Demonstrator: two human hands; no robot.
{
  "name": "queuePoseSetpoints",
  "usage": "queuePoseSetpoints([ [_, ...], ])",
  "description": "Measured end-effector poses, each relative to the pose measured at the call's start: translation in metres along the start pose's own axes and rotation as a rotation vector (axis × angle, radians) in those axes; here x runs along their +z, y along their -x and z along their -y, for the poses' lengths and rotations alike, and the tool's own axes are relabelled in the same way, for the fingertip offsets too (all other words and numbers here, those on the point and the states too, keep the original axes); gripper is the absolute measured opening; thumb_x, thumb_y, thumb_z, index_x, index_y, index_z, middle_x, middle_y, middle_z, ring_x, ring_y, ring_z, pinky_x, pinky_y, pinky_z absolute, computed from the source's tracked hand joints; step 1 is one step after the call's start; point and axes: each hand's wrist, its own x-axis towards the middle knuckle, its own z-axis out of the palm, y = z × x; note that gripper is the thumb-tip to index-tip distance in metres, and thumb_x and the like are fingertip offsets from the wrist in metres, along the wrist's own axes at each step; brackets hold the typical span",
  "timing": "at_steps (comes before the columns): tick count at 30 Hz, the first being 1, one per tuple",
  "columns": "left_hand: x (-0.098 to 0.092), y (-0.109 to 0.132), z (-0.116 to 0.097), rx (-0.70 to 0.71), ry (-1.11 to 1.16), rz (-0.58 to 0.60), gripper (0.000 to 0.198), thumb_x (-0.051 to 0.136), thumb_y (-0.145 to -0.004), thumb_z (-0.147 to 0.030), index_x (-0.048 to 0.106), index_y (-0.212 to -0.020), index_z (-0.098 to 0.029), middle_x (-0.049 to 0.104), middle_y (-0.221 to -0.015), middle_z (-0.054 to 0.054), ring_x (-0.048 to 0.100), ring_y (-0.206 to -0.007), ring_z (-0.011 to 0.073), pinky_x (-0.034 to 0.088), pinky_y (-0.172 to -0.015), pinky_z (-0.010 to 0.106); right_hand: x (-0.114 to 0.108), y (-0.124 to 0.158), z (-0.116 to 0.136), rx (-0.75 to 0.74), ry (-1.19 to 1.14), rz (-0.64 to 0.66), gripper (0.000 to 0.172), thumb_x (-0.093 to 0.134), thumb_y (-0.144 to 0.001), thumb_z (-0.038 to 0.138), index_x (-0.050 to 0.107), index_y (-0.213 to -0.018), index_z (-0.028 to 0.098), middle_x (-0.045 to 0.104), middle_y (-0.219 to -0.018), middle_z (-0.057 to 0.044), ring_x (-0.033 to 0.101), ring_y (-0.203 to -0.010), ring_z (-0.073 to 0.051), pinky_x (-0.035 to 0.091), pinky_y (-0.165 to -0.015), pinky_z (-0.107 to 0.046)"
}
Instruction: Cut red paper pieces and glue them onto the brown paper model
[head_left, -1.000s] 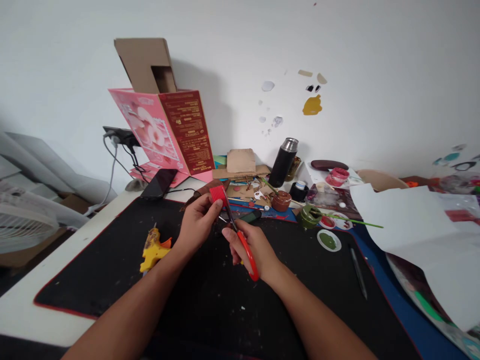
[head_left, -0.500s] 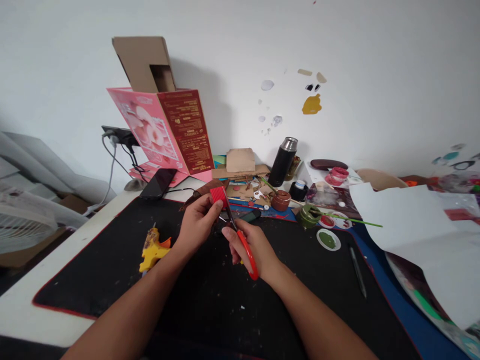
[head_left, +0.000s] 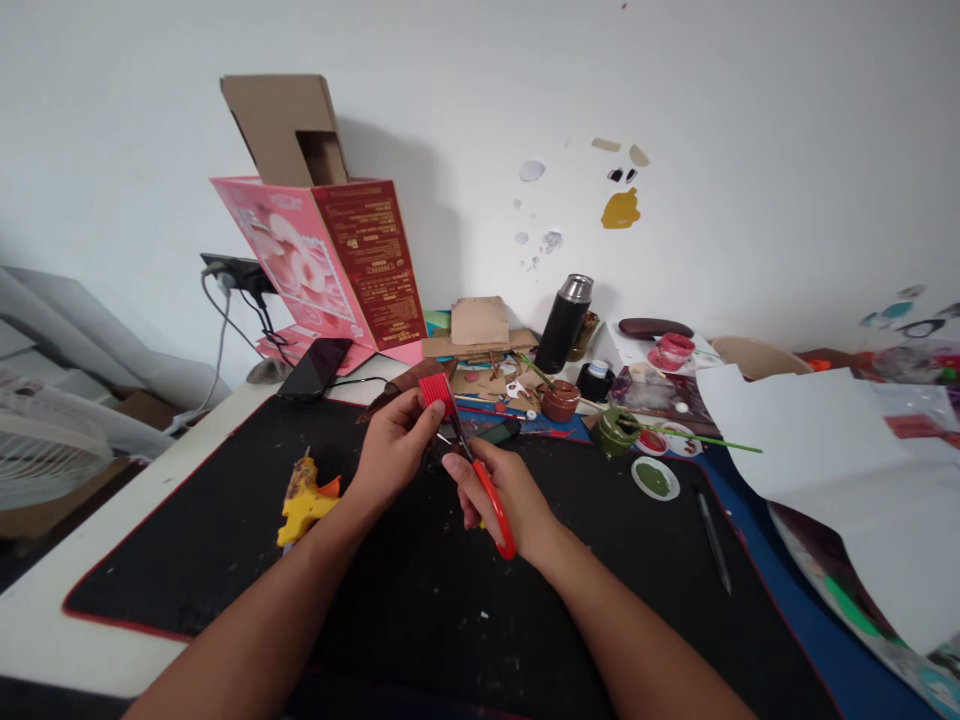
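Between the thumb and fingers of my left hand [head_left: 395, 445] is a small red ridged piece [head_left: 435, 391], which looks like corrugated card. My right hand [head_left: 510, 495] is closed around the handles of red-handled scissors [head_left: 491, 500]. Their blades point up and away from me, lying along the right edge of the red piece. Whether the blades are parted is hard to make out. Both hands are held above a black desk mat [head_left: 420, 620]. A yellow glue gun [head_left: 304, 505] lies on the mat, left of my left forearm.
A black phone [head_left: 315, 368] and a pink box [head_left: 300, 260] stand at the back left. Behind my hands are cardboard scraps [head_left: 480, 322], a black thermos [head_left: 562, 330] and an open green paint jar [head_left: 616, 430] with a brush across it. A pen [head_left: 712, 540] and white paper [head_left: 817, 450] lie to the right.
The whole view has shifted very slightly. My hands, the scissors and the red piece keep practically the same position.
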Motion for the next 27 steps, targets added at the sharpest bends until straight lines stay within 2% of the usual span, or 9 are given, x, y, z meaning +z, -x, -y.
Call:
queuePoseSetpoints([
  [11,0.0003,-0.0003,-0.0003,-0.007,-0.002,0.008,0.046,0.077,-0.086,-0.059,0.06,-0.069,-0.02,0.055,-0.059,-0.002,0.044,-0.052,0.0113,0.037,-0.049,0.023,0.0004,0.0,0.0033,0.018,-0.018,0.003,0.041,0.066,-0.098,0.064,0.061,-0.092,0.024,0.057,-0.058,0.006,0.058,-0.044,-0.014,0.048,-0.045,-0.024],
  [27,0.0,0.0005,0.0014,-0.037,-0.023,0.02,0.038,0.074,-0.089,-0.052,0.062,-0.075,-0.019,0.053,-0.058,-0.004,0.044,-0.052,0.0106,0.037,-0.05,0.022,0.0,-0.0009,0.0019,0.037,0.033,-0.006,0.043,0.064,-0.1,0.063,0.057,-0.086,0.023,0.055,-0.054,0.007,0.056,-0.041,-0.012,0.045,-0.042,-0.022],
])
